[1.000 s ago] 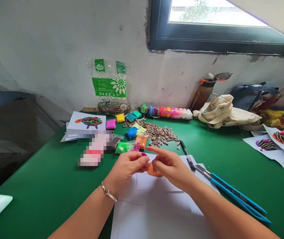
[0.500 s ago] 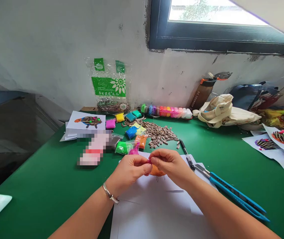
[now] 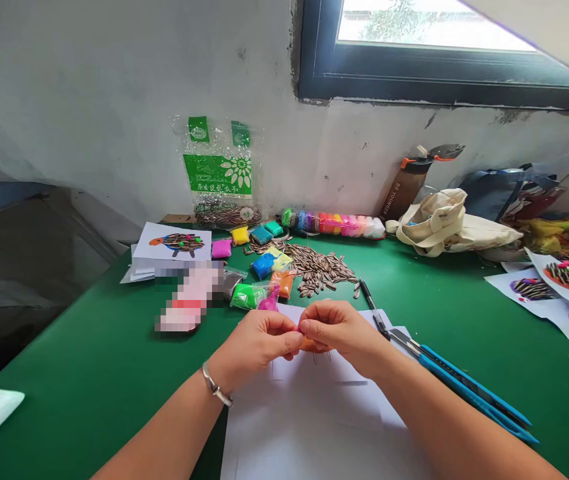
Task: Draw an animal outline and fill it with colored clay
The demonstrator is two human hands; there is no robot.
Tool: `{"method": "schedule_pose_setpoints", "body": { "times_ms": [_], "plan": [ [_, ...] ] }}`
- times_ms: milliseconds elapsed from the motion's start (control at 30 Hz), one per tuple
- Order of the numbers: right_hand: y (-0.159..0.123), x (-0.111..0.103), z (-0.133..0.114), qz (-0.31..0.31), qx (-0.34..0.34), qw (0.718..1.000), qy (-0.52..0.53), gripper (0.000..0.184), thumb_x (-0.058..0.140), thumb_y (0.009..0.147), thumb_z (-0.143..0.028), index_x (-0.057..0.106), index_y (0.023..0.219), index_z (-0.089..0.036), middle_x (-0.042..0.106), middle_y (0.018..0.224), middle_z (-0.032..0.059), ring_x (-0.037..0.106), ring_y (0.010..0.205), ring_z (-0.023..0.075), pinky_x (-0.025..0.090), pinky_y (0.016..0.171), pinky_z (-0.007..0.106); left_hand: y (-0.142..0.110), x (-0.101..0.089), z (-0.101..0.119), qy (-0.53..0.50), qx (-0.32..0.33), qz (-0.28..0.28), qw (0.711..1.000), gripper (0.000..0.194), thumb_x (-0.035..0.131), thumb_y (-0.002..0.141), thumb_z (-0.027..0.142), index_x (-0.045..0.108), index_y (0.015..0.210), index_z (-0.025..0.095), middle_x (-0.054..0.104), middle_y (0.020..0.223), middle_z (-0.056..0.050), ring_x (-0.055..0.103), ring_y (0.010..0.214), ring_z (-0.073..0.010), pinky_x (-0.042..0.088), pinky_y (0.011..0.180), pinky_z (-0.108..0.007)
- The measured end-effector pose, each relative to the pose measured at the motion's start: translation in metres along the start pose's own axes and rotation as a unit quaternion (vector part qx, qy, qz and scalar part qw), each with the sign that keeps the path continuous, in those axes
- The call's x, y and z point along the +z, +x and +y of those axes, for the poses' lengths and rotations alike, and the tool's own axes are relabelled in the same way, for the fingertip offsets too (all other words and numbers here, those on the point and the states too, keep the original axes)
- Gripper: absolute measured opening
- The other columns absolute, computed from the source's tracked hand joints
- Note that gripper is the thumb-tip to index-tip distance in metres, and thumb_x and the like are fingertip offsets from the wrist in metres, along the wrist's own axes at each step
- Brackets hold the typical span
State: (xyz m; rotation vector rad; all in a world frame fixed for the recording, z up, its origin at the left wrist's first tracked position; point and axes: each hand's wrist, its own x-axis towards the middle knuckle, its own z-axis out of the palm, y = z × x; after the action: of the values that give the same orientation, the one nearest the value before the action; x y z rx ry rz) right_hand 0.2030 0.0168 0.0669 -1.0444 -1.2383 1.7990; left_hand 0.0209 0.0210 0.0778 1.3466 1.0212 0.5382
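Over the white paper (image 3: pixel 314 427), my left hand (image 3: pixel 262 343) and my right hand (image 3: pixel 342 333) meet with their fingertips together. Between them they pinch a small bit of pink modelling clay (image 3: pixel 300 328), mostly hidden by the fingers. Just under my right fingers lies an orange clay shape (image 3: pixel 310 345) on the paper, partly covered; short pencil lines (image 3: pixel 322 358) show below it. Behind my hands sits an opened packet of pink clay (image 3: pixel 268 303), next to a green clay packet (image 3: pixel 245 296) and an orange clay packet (image 3: pixel 282 283).
A heap of sunflower seeds (image 3: pixel 322 267) spreads behind the paper. To the right lie a black pen (image 3: pixel 374 310) and a blue utility knife (image 3: pixel 474 390) with its blade out. A finished turtle picture (image 3: pixel 179 243) is at back left, a brown bottle (image 3: pixel 404 187) at back right.
Both hands stay together over the paper, with only slight shifts of the fingers around the pink clay. My left wrist has moved a little to the left.
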Motion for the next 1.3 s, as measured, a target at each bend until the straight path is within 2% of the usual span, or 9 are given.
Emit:
{"method": "schedule_pose_setpoints", "body": {
  "times_ms": [133, 300, 433, 667, 833, 967, 1067, 1167, 1300],
  "plan": [
    [0.0008, 0.0028, 0.0001, 0.005, -0.013, 1.000, 0.015, 0.031, 0.073, 0.073, -0.039, 0.056, 0.065, -0.015, 0.045, 0.053, -0.0049, 0.039, 0.051, 0.0076, 0.026, 0.051, 0.023, -0.0008, -0.0005, 0.0016, 0.005, 0.000, 0.002, 1.000, 0.027, 0.068, 0.074, 0.041, 0.068, 0.069, 0.014, 0.062, 0.064, -0.002, 0.054, 0.065, -0.0153, 0.042, 0.064, -0.027],
    [0.0015, 0.0010, 0.0011, 0.054, 0.001, 0.998, 0.013, 0.028, 0.074, 0.071, -0.040, 0.061, 0.068, -0.015, 0.046, 0.053, -0.0044, 0.039, 0.050, 0.0076, 0.029, 0.049, 0.022, -0.0006, -0.0033, -0.0008, -0.022, 0.005, -0.022, 0.999, 0.039, 0.065, 0.079, 0.053, 0.071, 0.079, 0.014, 0.066, 0.075, -0.005, 0.058, 0.073, -0.0171, 0.045, 0.070, -0.029],
    [0.0018, -0.0012, 0.0023, 0.079, -0.007, 0.997, -0.006, 0.026, 0.074, 0.072, -0.040, 0.068, 0.073, -0.015, 0.046, 0.054, -0.0039, 0.038, 0.050, 0.0075, 0.029, 0.048, 0.023, 0.0008, -0.0038, -0.0029, -0.048, 0.003, -0.001, 0.999, 0.041, 0.067, 0.077, 0.055, 0.070, 0.074, 0.014, 0.067, 0.075, -0.005, 0.060, 0.072, -0.0171, 0.046, 0.070, -0.029],
    [0.0030, -0.0020, 0.0035, 0.067, -0.017, 0.997, -0.013, 0.034, 0.071, 0.076, -0.047, 0.066, 0.067, -0.015, 0.052, 0.059, -0.0018, 0.043, 0.052, 0.0082, 0.033, 0.050, 0.023, 0.0010, -0.0034, -0.0017, -0.041, -0.004, 0.022, 0.999, 0.033, 0.071, 0.075, 0.047, 0.069, 0.068, 0.014, 0.064, 0.067, -0.003, 0.056, 0.065, -0.0143, 0.045, 0.065, -0.027],
    [0.0028, -0.0024, 0.0041, 0.049, 0.018, 0.999, 0.010, 0.032, 0.074, 0.073, -0.046, 0.068, 0.086, -0.017, 0.053, 0.059, -0.0029, 0.050, 0.057, 0.0107, 0.039, 0.055, 0.024, 0.0009, -0.0043, -0.0039, -0.006, 0.003, 0.002, 1.000, 0.031, 0.068, 0.078, 0.044, 0.069, 0.069, 0.014, 0.062, 0.064, -0.002, 0.055, 0.062, -0.0134, 0.044, 0.062, -0.025],
    [0.0018, -0.0001, 0.0043, 0.007, 0.004, 1.000, 0.009, 0.030, 0.075, 0.072, -0.042, 0.063, 0.070, -0.015, 0.053, 0.059, -0.0026, 0.046, 0.056, 0.0087, 0.036, 0.054, 0.023, -0.0002, -0.0042, -0.0043, 0.023, 0.005, -0.010, 1.000, 0.029, 0.065, 0.079, 0.042, 0.069, 0.068, 0.015, 0.063, 0.064, -0.002, 0.057, 0.063, -0.0145, 0.044, 0.061, -0.025],
    [0.0017, 0.0018, 0.0040, 0.018, 0.004, 1.000, 0.004, 0.030, 0.074, 0.072, -0.040, 0.061, 0.067, -0.015, 0.052, 0.057, -0.0031, 0.045, 0.054, 0.0080, 0.034, 0.053, 0.023, -0.0015, -0.0046, -0.0027, 0.036, -0.007, -0.012, 0.999, 0.031, 0.065, 0.079, 0.043, 0.069, 0.068, 0.015, 0.065, 0.065, -0.003, 0.058, 0.065, -0.0155, 0.044, 0.062, -0.025],
    [0.0023, 0.0026, 0.0035, 0.046, 0.016, 0.999, 0.008, 0.028, 0.074, 0.072, -0.040, 0.060, 0.068, -0.016, 0.052, 0.055, -0.0038, 0.049, 0.054, 0.0093, 0.037, 0.054, 0.023, -0.0020, -0.0060, -0.0015, 0.024, -0.009, -0.026, 0.999, 0.039, 0.063, 0.081, 0.052, 0.072, 0.076, 0.014, 0.067, 0.071, -0.005, 0.060, 0.070, -0.0174, 0.046, 0.067, -0.028],
    [0.0030, 0.0031, 0.0046, 0.060, 0.013, 0.998, 0.006, 0.026, 0.073, 0.072, -0.039, 0.061, 0.068, -0.016, 0.053, 0.054, -0.0038, 0.048, 0.053, 0.0091, 0.037, 0.052, 0.023, -0.0002, -0.0071, -0.0032, -0.006, 0.004, 0.000, 1.000, 0.039, 0.066, 0.079, 0.052, 0.072, 0.077, 0.013, 0.066, 0.074, -0.006, 0.059, 0.073, -0.0175, 0.046, 0.069, -0.028]
  ]
}}
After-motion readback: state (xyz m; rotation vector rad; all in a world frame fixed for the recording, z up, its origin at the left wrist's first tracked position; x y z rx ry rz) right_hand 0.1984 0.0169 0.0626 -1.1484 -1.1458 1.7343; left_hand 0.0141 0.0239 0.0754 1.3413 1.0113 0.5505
